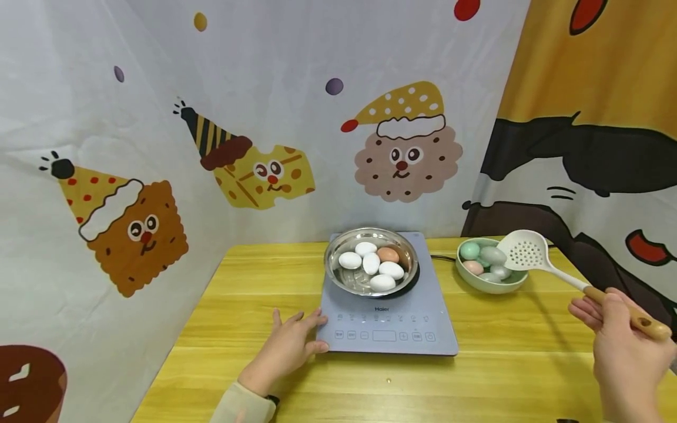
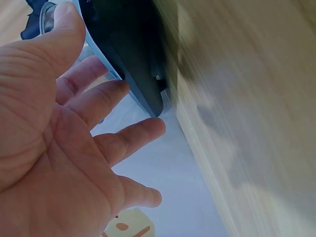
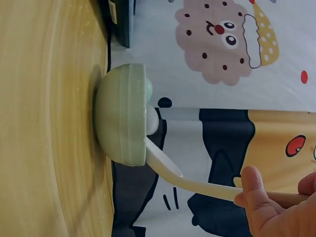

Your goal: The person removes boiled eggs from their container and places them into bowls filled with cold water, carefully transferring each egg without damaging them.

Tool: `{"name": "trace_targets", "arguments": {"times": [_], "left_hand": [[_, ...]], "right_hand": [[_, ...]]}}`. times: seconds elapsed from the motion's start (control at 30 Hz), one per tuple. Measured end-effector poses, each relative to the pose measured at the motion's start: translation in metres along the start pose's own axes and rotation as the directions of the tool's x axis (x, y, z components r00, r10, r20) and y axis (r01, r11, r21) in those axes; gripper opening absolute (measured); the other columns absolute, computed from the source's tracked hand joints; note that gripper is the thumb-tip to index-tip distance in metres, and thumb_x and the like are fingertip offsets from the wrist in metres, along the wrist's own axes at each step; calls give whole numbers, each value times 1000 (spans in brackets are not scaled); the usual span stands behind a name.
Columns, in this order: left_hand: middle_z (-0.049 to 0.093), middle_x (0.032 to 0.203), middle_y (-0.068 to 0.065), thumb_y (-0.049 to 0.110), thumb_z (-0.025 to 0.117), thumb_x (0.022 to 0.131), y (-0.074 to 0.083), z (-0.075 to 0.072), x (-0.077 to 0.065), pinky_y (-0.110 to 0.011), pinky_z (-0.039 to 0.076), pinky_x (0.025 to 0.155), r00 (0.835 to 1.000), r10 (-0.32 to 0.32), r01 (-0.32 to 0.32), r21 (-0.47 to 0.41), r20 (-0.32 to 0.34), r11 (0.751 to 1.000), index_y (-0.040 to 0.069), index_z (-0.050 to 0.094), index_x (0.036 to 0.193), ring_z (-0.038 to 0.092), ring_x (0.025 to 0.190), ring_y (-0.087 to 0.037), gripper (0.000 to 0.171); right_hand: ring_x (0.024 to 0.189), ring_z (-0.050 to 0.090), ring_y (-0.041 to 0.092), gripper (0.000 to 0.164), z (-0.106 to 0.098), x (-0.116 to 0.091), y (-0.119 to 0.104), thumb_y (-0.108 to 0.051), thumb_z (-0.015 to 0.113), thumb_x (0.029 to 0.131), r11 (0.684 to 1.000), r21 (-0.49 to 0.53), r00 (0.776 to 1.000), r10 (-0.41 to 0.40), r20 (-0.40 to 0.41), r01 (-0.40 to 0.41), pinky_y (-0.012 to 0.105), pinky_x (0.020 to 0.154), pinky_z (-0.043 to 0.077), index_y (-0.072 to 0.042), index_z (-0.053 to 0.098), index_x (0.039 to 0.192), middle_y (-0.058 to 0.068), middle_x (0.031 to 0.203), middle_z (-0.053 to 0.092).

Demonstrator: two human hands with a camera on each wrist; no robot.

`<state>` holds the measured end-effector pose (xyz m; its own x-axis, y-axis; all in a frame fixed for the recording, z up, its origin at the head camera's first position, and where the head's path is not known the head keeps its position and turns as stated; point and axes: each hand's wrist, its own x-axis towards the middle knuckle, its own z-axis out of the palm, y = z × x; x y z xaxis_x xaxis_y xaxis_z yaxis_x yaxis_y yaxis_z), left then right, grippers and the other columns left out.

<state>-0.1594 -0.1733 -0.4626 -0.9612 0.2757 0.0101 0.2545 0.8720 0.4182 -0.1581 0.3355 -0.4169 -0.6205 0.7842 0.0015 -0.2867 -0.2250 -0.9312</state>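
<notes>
A white slotted spoon (image 1: 523, 249) with a wooden handle is gripped in my right hand (image 1: 629, 346). Its perforated head is at the right rim of a pale green bowl (image 1: 489, 286), beside a grey egg (image 1: 493, 255). Green, pink and grey eggs lie in that bowl. My left hand (image 1: 288, 346), fingers spread, touches the left edge of the induction cooktop (image 1: 386, 322). On the cooktop stands a steel basin (image 1: 338, 281) with several white eggs and one brown egg (image 1: 388, 254). In the right wrist view the spoon head is partly hidden behind the green bowl's rim.
The wooden table (image 1: 254, 282) carries everything. A black cord (image 1: 443, 257) runs from the cooktop toward the green bowl. Behind the table hangs a cartoon-printed cloth (image 1: 296, 59), close to the back edge and left side.
</notes>
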Motion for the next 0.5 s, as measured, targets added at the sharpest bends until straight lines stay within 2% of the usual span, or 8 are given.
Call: {"name": "trace_targets", "arguments": {"times": [0.23, 0.3, 0.4, 0.43, 0.5], "left_hand": [[56, 161, -3, 42, 80, 90, -2, 2, 0, -89, 6, 119, 1000, -6, 6, -1, 5, 1000, 18, 66, 146, 53, 145, -53, 62], [56, 161, -3, 42, 80, 90, -2, 2, 1, -89, 5, 119, 1000, -8, 8, -3, 7, 1000, 18, 66, 146, 52, 145, -53, 62], [56, 161, -2, 42, 80, 90, -2, 1, 2, -89, 6, 119, 1000, -6, 6, -5, 9, 1000, 18, 66, 146, 53, 145, -53, 63], [56, 161, -2, 43, 80, 90, -2, 1, 2, -89, 7, 119, 1000, -9, 9, -4, 13, 1000, 18, 66, 146, 52, 145, -53, 63], [56, 161, -2, 42, 80, 90, -2, 0, 1, -89, 8, 120, 1000, -9, 9, -5, 15, 1000, 18, 66, 146, 53, 145, -53, 63]], "right_hand": [[70, 79, 4, 27, 6, -2, 1, -22, 71, 103, 998, -10, 997, -69, 35, 69, 16, 63, 61, -9, 68, 128, -7, 98, 82], [71, 78, 2, 27, 7, -6, -1, -21, 69, 105, 994, -46, 994, -98, 42, 100, 14, 65, 61, -9, 70, 129, -9, 97, 82], [74, 77, -4, 31, 10, -17, -4, -22, 65, 107, 961, -191, 979, -190, 71, 200, 9, 70, 59, -9, 70, 135, -13, 102, 81], [76, 77, -5, 32, 11, -22, -5, -22, 64, 108, 938, -238, 968, -234, 94, 250, 8, 72, 59, -8, 70, 136, -14, 104, 80], [77, 77, -4, 32, 15, -33, -9, -18, 63, 108, 900, -256, 933, -319, 168, 354, 9, 73, 60, -4, 70, 137, -12, 107, 81]]}}
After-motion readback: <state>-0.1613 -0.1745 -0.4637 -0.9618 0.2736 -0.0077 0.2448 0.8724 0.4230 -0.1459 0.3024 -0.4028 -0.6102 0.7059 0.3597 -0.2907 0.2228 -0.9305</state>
